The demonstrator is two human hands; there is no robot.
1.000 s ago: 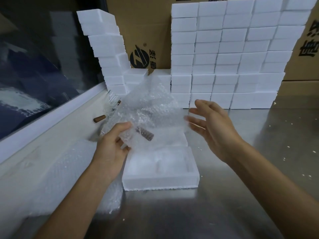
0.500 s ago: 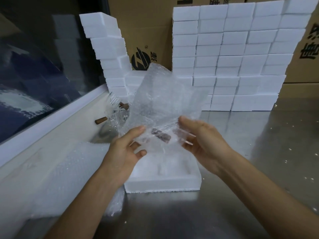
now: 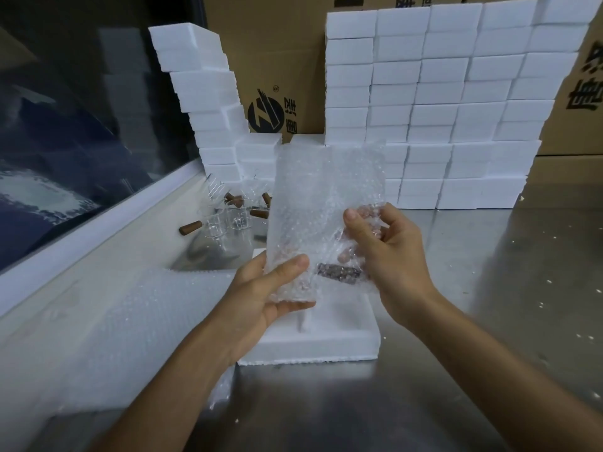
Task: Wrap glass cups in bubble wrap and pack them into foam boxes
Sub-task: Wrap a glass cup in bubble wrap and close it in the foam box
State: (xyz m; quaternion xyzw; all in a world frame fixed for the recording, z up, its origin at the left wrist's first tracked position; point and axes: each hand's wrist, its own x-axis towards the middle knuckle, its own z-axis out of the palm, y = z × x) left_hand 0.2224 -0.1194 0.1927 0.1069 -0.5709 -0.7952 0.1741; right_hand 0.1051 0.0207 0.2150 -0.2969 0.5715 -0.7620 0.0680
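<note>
A clear bubble wrap sheet (image 3: 323, 203) stands upright between my hands, above an open white foam box (image 3: 313, 349) on the steel table. My left hand (image 3: 270, 295) grips its lower left part, thumb on the front. My right hand (image 3: 388, 252) pinches and folds the right edge inward. Inside the wrap a glass cup with a dark brown handle (image 3: 337, 272) shows dimly; the glass body is hard to make out.
Several bare glass cups (image 3: 228, 220) with brown handles stand at the back left by the window ledge. A bubble wrap pile (image 3: 107, 331) lies left. Stacked foam boxes (image 3: 440, 102) and cardboard cartons (image 3: 280, 76) line the back. Steel table (image 3: 489, 321) stretches right.
My right hand came in from open air and took hold of the wrap's right edge, folding it inward. The sheet rose upright and lifted closer to me with the cup.
</note>
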